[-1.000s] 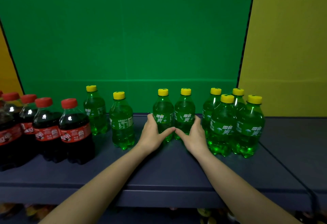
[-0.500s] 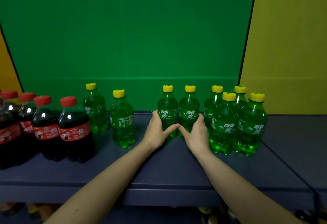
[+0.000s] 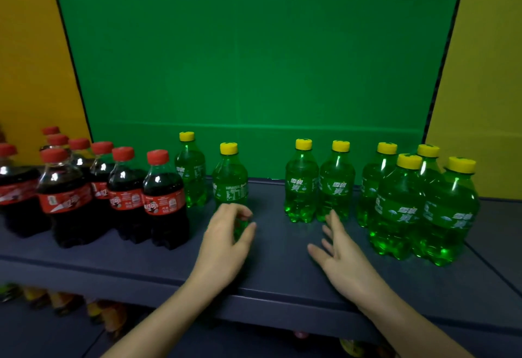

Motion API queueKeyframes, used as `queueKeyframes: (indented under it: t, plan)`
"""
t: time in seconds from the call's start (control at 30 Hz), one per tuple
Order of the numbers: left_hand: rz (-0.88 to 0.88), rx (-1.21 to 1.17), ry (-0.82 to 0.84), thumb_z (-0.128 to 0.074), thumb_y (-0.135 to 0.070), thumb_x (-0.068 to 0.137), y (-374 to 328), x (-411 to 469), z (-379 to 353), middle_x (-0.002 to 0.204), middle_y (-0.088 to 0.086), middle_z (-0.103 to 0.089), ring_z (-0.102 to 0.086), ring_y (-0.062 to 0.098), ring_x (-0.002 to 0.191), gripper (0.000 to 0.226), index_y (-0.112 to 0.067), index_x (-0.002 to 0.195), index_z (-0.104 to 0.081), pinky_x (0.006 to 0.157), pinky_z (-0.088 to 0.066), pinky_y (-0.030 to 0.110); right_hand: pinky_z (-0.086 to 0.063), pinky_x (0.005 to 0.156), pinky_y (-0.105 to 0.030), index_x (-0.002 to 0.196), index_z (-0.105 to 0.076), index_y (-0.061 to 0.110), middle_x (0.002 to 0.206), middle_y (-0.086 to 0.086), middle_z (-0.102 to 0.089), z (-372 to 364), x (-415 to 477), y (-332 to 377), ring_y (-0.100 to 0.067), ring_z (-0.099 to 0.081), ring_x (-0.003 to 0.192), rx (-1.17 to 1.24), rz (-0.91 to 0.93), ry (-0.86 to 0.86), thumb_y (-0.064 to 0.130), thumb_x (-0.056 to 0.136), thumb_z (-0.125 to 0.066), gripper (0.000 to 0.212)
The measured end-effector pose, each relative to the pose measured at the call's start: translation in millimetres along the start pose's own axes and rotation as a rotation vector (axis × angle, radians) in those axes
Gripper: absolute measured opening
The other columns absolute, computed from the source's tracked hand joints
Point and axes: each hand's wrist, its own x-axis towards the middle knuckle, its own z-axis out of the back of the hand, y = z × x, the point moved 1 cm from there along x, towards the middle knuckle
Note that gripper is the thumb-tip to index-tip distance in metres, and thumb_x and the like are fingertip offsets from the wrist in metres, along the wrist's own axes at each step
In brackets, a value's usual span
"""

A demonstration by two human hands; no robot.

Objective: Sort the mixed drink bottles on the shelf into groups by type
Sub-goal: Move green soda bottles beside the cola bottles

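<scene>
Several dark cola bottles with red caps [image 3: 163,199] stand grouped at the left of the dark shelf [image 3: 282,270]. My left hand [image 3: 226,236] curls its fingers round the base of a lone green bottle with a yellow cap [image 3: 230,182]. Another green bottle [image 3: 190,171] stands behind it, beside the colas. A pair of green bottles [image 3: 319,188] stands mid-shelf. My right hand [image 3: 341,247] hovers just in front of that pair, fingers spread, holding nothing. Several more green bottles [image 3: 409,208] cluster at the right.
A green backboard [image 3: 254,61] closes the shelf's rear, with yellow panels on both sides. Orange and yellow bottles [image 3: 107,312] show dimly on a lower shelf. Bare shelf lies between the lone green bottle and the pair.
Both hands have let go of the middle pair of green bottles. My left hand moved left onto the lone green bottle; my right hand drew back and opened. The view swung left.
</scene>
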Motion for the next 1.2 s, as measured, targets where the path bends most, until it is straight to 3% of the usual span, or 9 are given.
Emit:
queueKeyframes:
  t: [0.1, 0.2, 0.33, 0.4, 0.47, 0.6, 0.77, 0.9, 1.2]
  plan:
    - [0.117, 0.017, -0.161, -0.057, -0.002, 0.086, 16, 12, 16, 0.105, 0.007, -0.045, -0.049, 0.027, 0.105, 0.024, -0.003, 0.109, -0.05, 0.092, -0.035, 0.024, -0.029, 0.106, -0.021, 0.147, -0.008, 0.017, 0.152, 0.002, -0.022, -21, 12, 23, -0.012, -0.03, 0.135, -0.005, 0.11, 0.075, 0.01, 0.092, -0.052, 0.07]
    - [0.167, 0.039, -0.197, -0.048, 0.005, 0.089, 21, 20, 10, 0.124, 0.017, -0.039, -0.037, 0.028, 0.122, 0.039, 0.005, 0.126, -0.036, 0.1, -0.023, 0.018, -0.03, 0.108, -0.024, 0.145, -0.014, 0.011, 0.151, -0.005, -0.026, -47, 43, 37, -0.014, -0.03, 0.135, -0.04, 0.17, 0.104, 0.011, 0.088, -0.059, 0.073]
    - [0.286, -0.083, -0.203, -0.039, 0.002, 0.093, 26, 30, 4, 0.148, 0.02, -0.022, -0.02, 0.026, 0.139, 0.055, 0.004, 0.142, -0.015, 0.11, -0.012, 0.021, -0.03, 0.109, -0.027, 0.142, -0.018, 0.008, 0.146, -0.008, -0.035, -78, 78, 47, -0.02, -0.035, 0.134, -0.026, 0.172, 0.099, 0.02, 0.074, -0.076, 0.09]
    - [0.352, -0.141, -0.208, -0.037, -0.002, 0.095, 31, 36, 5, 0.153, 0.017, -0.016, -0.015, 0.025, 0.142, 0.059, -0.001, 0.146, -0.007, 0.117, -0.01, 0.031, -0.032, 0.094, -0.015, 0.137, -0.026, 0.008, 0.137, -0.007, -0.046, -88, 85, 51, -0.02, -0.044, 0.126, -0.009, 0.182, 0.053, 0.022, 0.069, -0.079, 0.087]
    - [0.362, -0.192, -0.221, -0.038, -0.002, 0.094, 36, 41, 5, 0.155, 0.016, -0.012, -0.014, 0.025, 0.143, 0.066, -0.005, 0.148, 0.0, 0.118, -0.012, 0.039, -0.038, 0.087, -0.019, 0.128, -0.034, 0.008, 0.128, -0.008, -0.055, -95, 90, 54, -0.022, -0.052, 0.118, -0.014, 0.172, -0.009, 0.024, 0.068, -0.08, 0.077]
    - [0.477, -0.15, -0.175, -0.04, -0.012, 0.097, 38, 52, 4, 0.156, 0.015, 0.009, 0.0, 0.024, 0.145, 0.075, -0.003, 0.144, 0.017, 0.115, -0.002, 0.029, -0.043, 0.089, -0.03, 0.122, -0.036, 0.008, 0.124, -0.011, -0.058, -89, 92, 53, -0.027, -0.055, 0.114, -0.03, 0.145, -0.065, 0.025, 0.066, -0.081, 0.074]
    - [0.595, -0.039, -0.232, -0.041, -0.019, 0.098, 34, 71, 6, 0.154, 0.023, 0.008, 0.003, 0.032, 0.143, 0.072, 0.007, 0.142, 0.01, 0.113, 0.0, 0.032, -0.036, 0.083, -0.02, 0.124, -0.033, 0.008, 0.125, -0.008, -0.055, -63, 87, 42, -0.023, -0.053, 0.114, 0.007, 0.126, -0.045, 0.02, 0.067, -0.081, 0.075]
    - [0.757, 0.012, -0.284, -0.047, -0.022, 0.096, 37, 83, 8, 0.153, 0.022, -0.01, -0.016, 0.035, 0.14, 0.071, 0.004, 0.144, -0.001, 0.112, -0.015, 0.038, -0.037, 0.089, -0.024, 0.125, -0.034, 0.016, 0.119, 0.001, -0.053, -50, 80, 33, -0.016, -0.05, 0.11, 0.053, 0.12, 0.01, 0.023, 0.068, -0.081, 0.074]
    - [0.72, -0.11, -0.341, -0.064, -0.018, 0.086, 41, 86, 0, 0.144, 0.026, -0.026, -0.031, 0.035, 0.132, 0.074, 0.005, 0.138, -0.017, 0.11, -0.026, 0.038, -0.033, 0.108, -0.03, 0.132, -0.028, 0.021, 0.13, 0.013, -0.046, -25, 55, 23, -0.006, -0.042, 0.123, 0.159, 0.113, 0.156, 0.018, 0.069, -0.08, 0.082]
